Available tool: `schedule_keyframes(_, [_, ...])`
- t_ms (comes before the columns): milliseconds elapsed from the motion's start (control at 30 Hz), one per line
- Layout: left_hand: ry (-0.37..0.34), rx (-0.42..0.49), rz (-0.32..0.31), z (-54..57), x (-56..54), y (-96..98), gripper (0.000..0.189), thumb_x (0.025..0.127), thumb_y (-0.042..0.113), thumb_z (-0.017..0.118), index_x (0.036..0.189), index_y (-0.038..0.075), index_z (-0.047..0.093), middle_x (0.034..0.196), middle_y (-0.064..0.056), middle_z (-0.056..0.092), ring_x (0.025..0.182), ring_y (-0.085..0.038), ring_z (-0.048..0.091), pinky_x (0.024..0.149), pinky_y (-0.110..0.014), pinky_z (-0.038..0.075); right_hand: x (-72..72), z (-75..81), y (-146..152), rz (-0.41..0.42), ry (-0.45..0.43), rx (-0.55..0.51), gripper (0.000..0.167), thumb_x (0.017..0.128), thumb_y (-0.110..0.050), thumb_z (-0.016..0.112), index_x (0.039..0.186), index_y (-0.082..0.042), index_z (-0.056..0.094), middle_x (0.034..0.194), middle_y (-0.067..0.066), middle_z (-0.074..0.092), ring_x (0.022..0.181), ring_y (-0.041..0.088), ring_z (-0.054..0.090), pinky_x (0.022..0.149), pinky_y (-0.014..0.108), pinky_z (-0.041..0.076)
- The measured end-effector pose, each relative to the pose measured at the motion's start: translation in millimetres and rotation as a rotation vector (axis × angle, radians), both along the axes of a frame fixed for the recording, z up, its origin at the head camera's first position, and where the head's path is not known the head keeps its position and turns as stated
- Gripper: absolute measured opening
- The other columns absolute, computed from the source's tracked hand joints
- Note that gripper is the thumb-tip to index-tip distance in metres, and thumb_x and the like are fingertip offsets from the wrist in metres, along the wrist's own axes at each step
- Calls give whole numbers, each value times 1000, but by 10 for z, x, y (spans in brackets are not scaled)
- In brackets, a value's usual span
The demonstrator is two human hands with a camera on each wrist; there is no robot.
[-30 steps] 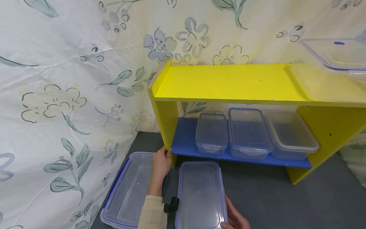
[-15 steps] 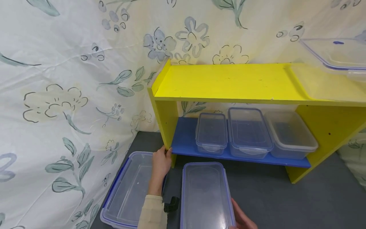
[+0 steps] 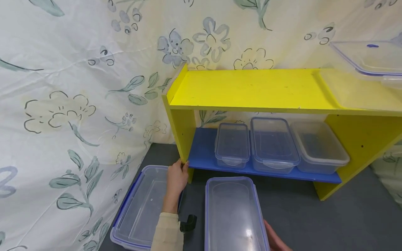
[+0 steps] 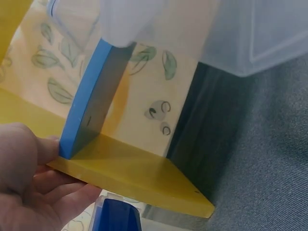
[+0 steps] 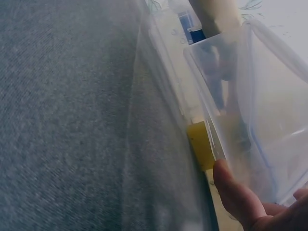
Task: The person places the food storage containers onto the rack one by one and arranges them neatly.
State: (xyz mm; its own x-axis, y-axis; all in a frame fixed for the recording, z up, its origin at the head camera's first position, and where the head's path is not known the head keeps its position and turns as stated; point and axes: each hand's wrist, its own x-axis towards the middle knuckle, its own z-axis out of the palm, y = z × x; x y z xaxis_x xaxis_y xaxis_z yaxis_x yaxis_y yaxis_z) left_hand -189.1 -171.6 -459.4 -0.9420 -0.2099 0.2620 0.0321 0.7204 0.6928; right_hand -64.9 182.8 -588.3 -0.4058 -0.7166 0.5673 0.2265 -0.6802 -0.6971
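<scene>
My left hand (image 3: 177, 177) grips the front edge of the yellow shelf unit's (image 3: 180, 136) left side panel, right where the blue lower board (image 3: 201, 153) meets it. In the left wrist view, the thumb of this hand (image 4: 43, 178) lies against the blue board and the fingers wrap the yellow panel (image 4: 144, 180). A clear plastic food container (image 3: 233, 212) with a blue-rimmed lid is in front of the shelf, held at its right side by my right hand (image 3: 276, 238). The right wrist view shows that hand (image 5: 255, 207) around the container's (image 5: 231, 96) wall, thumb on one side.
Left of the held container, a larger lidded container (image 3: 141, 209) stands on the dark grey surface (image 3: 307, 216). On the blue board sit a small container (image 3: 232, 143), a larger one (image 3: 274, 144) and a pale-rimmed one (image 3: 320, 146). Another (image 3: 370, 59) rests on the top board's right end.
The held container and my right hand have shifted to the right, widening the gap to my left forearm. My left hand has stayed on the shelf panel.
</scene>
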Motion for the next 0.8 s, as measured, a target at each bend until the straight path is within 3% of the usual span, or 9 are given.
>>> schedule_keyframes(300, [-10, -14, 22, 11, -15, 12, 21, 97, 22, 60, 86, 4, 62, 63, -5, 53, 55, -17, 49, 53, -27, 40, 22, 68, 104, -54, 52, 23, 78, 96, 14, 28, 156, -33, 10, 162, -19, 8, 146, -3, 10, 114, 20, 20])
schedule_keyframes(633, [17, -20, 22, -2, -20, 12, 20, 96, 21, 61, 85, 4, 63, 62, -6, 54, 54, -17, 50, 52, -28, 40, 49, 83, 202, -47, -97, 115, 74, 95, 7, 39, 147, -45, 34, 153, -27, 26, 138, -6, 28, 107, 21, 32])
schedule_keyframes(800, [34, -29, 26, -9, -28, 1, 20, 96, 20, 61, 84, 4, 63, 62, -7, 56, 53, -17, 50, 52, -29, 40, 101, 201, 233, -27, -178, 127, 73, 96, 10, 38, 144, -45, 38, 150, -30, 29, 137, -6, 30, 106, 22, 34])
